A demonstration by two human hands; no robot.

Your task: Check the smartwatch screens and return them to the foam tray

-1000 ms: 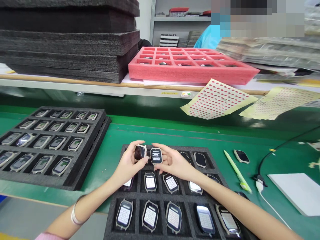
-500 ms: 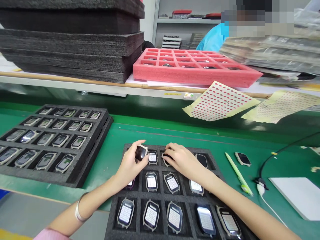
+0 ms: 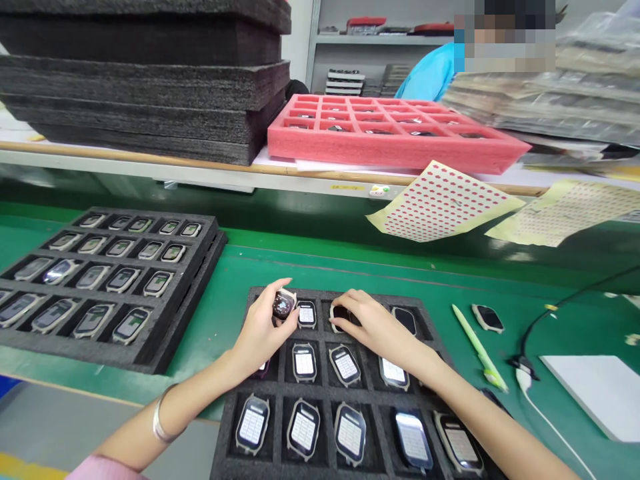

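Left hand pinches one watch in its grip; right hand curls round another watch, can't tell if held; one pen; two sheets; green table; grey shelf behind.

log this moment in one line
left hand: holding lit watch | right hand: touching dark watch in black tray | green pen: on table

An electronics workshop or assembly line: rows of smartwatches, many lit, sit in compartmented foam trays at nine and six o'clock on a green worktop; metal shelving stands behind, towards one o'clock.
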